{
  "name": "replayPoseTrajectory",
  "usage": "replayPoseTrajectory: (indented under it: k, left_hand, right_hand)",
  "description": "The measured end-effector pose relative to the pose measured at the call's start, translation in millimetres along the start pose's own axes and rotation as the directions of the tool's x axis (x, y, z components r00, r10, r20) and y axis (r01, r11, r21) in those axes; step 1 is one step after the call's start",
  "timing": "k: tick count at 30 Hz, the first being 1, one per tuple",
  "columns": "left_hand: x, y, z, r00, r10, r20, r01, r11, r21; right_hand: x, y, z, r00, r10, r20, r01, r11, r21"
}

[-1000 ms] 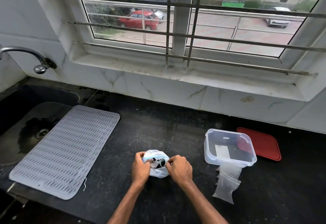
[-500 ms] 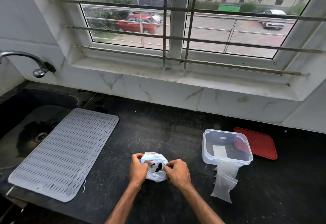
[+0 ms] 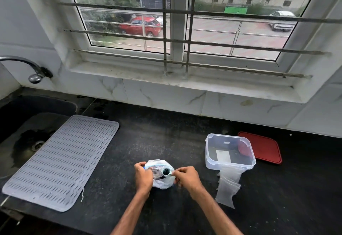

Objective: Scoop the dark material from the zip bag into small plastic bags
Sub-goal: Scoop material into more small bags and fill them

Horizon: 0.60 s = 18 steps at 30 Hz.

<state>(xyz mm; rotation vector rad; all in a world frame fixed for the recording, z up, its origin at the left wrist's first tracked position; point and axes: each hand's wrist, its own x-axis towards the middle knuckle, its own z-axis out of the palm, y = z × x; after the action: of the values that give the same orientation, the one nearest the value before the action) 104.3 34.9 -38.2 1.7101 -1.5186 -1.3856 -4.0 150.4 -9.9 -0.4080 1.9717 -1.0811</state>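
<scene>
Head view: both my hands grip the zip bag at its mouth.

My left hand (image 3: 143, 176) and right hand (image 3: 187, 177) pinch opposite edges of the zip bag (image 3: 162, 183) on the black counter (image 3: 148, 142), dark material showing inside. Small plastic bags (image 3: 228, 184) lie just right, under the clear container (image 3: 229, 151), beside a red lid (image 3: 264, 148).

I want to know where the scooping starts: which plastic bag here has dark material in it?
The zip bag held between the left hand and right hand. The small plastic bags beside the clear container look empty.
</scene>
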Motion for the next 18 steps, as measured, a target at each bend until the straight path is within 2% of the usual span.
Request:
replayPoseTrajectory:
  k: [3, 7, 9, 11, 12, 14, 16, 18]
  left_hand:
    - [2, -5, 3, 0.999, 0.005, 0.038, -0.003, 0.998, -0.060]
    - [5, -17, 8, 0.996, -0.033, 0.085, 0.057, 0.952, -0.301]
    - [2, -18, 6, 0.995, 0.006, 0.099, 0.029, 0.936, -0.350]
    - [-5, -14, 3, 0.992, 0.076, 0.100, -0.034, 0.931, -0.363]
    - [-11, -12, 1, 0.993, 0.105, 0.058, -0.079, 0.936, -0.344]
    - [-24, -7, -3, 0.965, 0.223, -0.138, -0.251, 0.936, -0.245]
    - [-42, -5, -3, 0.883, 0.384, -0.269, -0.436, 0.884, -0.170]
    - [-68, -3, 11, 0.850, 0.487, -0.202, -0.518, 0.841, -0.155]
  right_hand:
    - [-2, -3, -11, 0.999, -0.007, 0.043, 0.006, 1.000, 0.030]
    - [-11, -13, -33, 0.997, -0.049, 0.063, 0.044, 0.996, 0.078]
    - [-15, -16, -46, 0.995, -0.066, 0.069, 0.060, 0.995, 0.084]
    - [-17, -17, -59, 0.995, -0.077, 0.063, 0.071, 0.993, 0.091]
    - [-19, -16, -66, 0.995, -0.080, 0.057, 0.074, 0.992, 0.100]
    - [-24, -16, -81, 0.995, -0.084, 0.046, 0.077, 0.988, 0.130]
    - [-33, -15, -97, 0.996, -0.088, 0.030, 0.082, 0.982, 0.172]
    - [-42, -9, -116, 0.996, -0.087, 0.002, 0.085, 0.974, 0.211]
